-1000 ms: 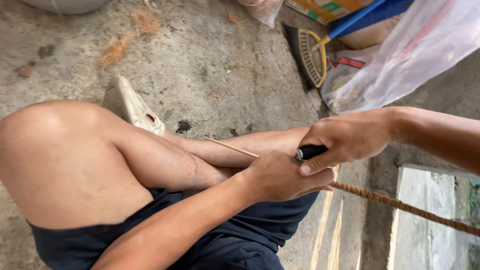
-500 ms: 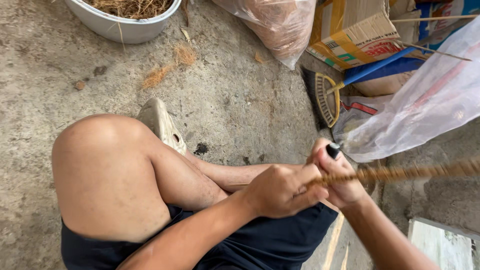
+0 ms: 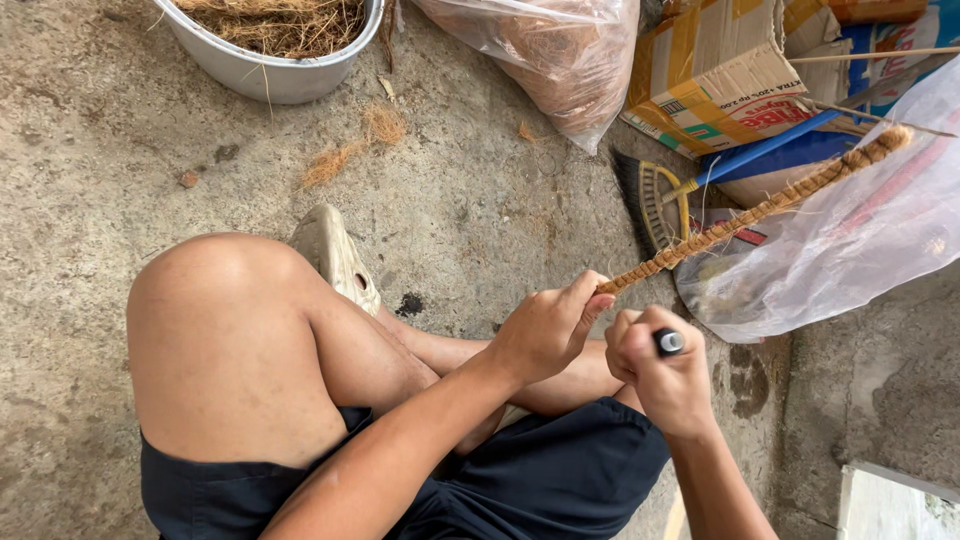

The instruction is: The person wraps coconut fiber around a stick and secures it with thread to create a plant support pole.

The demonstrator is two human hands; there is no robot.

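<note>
Nearest us, our right hand (image 3: 662, 375) is a closed fist around a small dark tool (image 3: 669, 342). Just beside it, our left hand (image 3: 545, 328) pinches the near end of a twisted brown rope (image 3: 760, 208), which slants up to the right. Our bent knee (image 3: 215, 300) rests above rough grey concrete floor (image 3: 120, 150). Farther off sit a fibre-filled basin (image 3: 260, 65), plastic bags (image 3: 560, 60), a cardboard box (image 3: 715, 75) and a small broom (image 3: 650, 200).

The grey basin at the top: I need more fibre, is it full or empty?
Full: the basin is heaped with dry brown fibre up to the rim.
</note>
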